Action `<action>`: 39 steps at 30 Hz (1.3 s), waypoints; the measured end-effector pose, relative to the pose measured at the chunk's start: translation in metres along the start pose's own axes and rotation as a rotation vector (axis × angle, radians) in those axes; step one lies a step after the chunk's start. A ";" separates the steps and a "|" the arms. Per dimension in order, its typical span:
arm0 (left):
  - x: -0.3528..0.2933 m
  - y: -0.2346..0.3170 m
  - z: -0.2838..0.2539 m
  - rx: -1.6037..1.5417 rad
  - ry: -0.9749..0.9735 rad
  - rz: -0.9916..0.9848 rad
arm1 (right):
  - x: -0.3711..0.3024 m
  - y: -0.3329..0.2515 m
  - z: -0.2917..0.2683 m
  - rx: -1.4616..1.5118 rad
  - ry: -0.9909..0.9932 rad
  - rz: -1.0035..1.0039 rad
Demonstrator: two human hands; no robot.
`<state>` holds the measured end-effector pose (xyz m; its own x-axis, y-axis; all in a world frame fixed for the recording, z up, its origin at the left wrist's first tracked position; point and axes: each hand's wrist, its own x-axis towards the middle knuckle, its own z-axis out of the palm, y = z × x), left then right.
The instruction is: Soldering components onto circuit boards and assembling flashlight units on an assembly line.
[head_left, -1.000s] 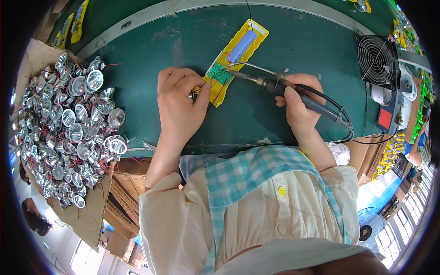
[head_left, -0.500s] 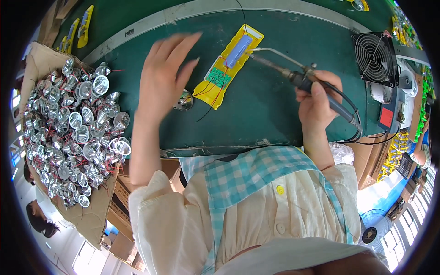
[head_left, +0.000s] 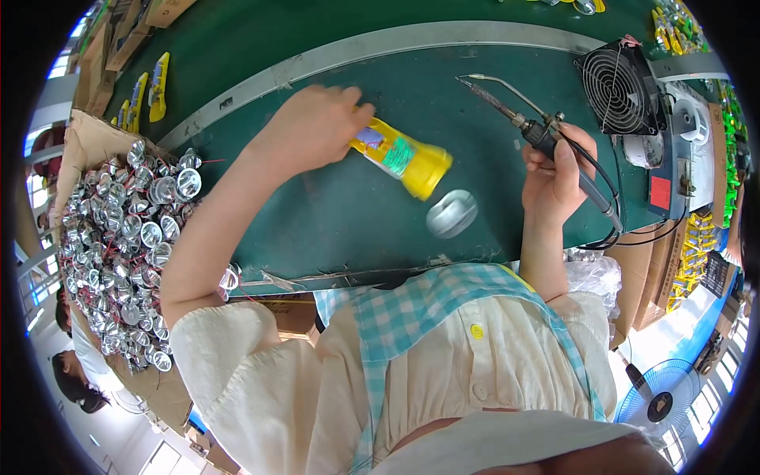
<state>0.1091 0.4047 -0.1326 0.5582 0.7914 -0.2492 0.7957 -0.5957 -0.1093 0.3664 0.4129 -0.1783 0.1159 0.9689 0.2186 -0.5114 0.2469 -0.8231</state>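
Note:
My left hand point(head_left: 317, 127) is closed round the far end of a yellow flashlight half-shell point(head_left: 430, 172), which is blurred by motion. Inside the shell lie a green circuit board point(head_left: 399, 155) and a blue-purple battery point(head_left: 370, 140), partly covered by my fingers. Just off the shell's wide end, a round silver reflector point(head_left: 452, 214) is smeared by movement; any wires joining the two cannot be made out. In my right hand point(head_left: 558, 178) is a soldering iron point(head_left: 541, 141) with a thin curved metal tube alongside. Its tip points up and left, apart from the shell.
A cardboard box point(head_left: 93, 142) heaped with silver reflectors point(head_left: 119, 261) stands at the left. A black fan point(head_left: 621, 89) is at the back right, with a soldering station point(head_left: 666, 170) beside it. Several yellow shells point(head_left: 158, 87) lie beyond the metal rail point(head_left: 380, 39).
My left hand, empty before, has taken hold of the yellow half-shell and turned it, wide end now to the right. The reflector has swung from left to right. The soldering iron has come away from the shell.

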 end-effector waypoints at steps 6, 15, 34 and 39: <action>-0.031 0.021 0.008 -0.210 -0.166 -0.360 | 0.000 -0.002 0.004 0.013 -0.007 -0.002; -0.037 0.061 0.041 -0.755 0.745 -0.488 | -0.006 -0.001 0.007 -0.001 -0.070 0.030; -0.016 0.068 0.043 -0.805 0.744 -0.628 | -0.017 0.001 0.011 -0.229 -0.289 0.322; -0.017 0.067 0.044 -0.803 0.704 -0.595 | -0.020 0.006 0.011 -0.239 -0.294 0.338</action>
<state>0.1423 0.3453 -0.1780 -0.1353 0.9613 0.2399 0.7503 -0.0587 0.6585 0.3522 0.3951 -0.1818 -0.2845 0.9582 0.0292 -0.2657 -0.0496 -0.9628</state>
